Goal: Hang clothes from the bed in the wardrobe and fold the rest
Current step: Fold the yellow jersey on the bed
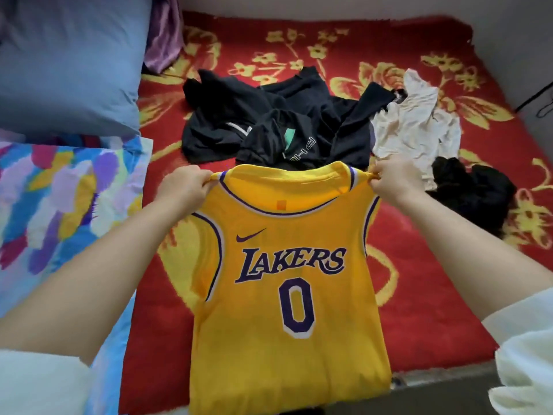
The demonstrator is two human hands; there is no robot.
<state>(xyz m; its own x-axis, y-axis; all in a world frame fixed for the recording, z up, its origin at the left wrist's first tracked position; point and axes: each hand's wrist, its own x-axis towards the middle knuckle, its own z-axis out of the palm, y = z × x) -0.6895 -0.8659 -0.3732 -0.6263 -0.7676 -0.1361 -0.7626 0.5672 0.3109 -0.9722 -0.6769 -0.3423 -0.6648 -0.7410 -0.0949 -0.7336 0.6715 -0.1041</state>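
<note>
In the near middle of the view, over the red bed cover, a yellow jersey (287, 289) hangs stretched out flat with its front toward the camera, showing purple trim, the word LAKERS and a large 0. The left hand (184, 187) pinches the left shoulder strap, its fingers curled tight around the fabric, and the right hand (395, 179) grips the right strap the same way, fingers closed on the cloth. Both forearms reach forward from white sleeves at the near corners. The hem of the jersey drops past the near edge of the bed (449, 310), whose cover is red with a yellow flower pattern. Just beyond the jersey's collar lies a heap of black clothes (269, 121), crumpled, with some white lettering and a patch of green showing. To the right of that heap, touching it, is a rumpled cream garment (419, 127), and nearer on the right is a smaller dark bundle (472, 187). At the far left a blue pillow (68, 58) rests above a sheet with bright multicoloured strokes (59, 199), and a purple cloth (166, 31) lies beside the pillow.
</note>
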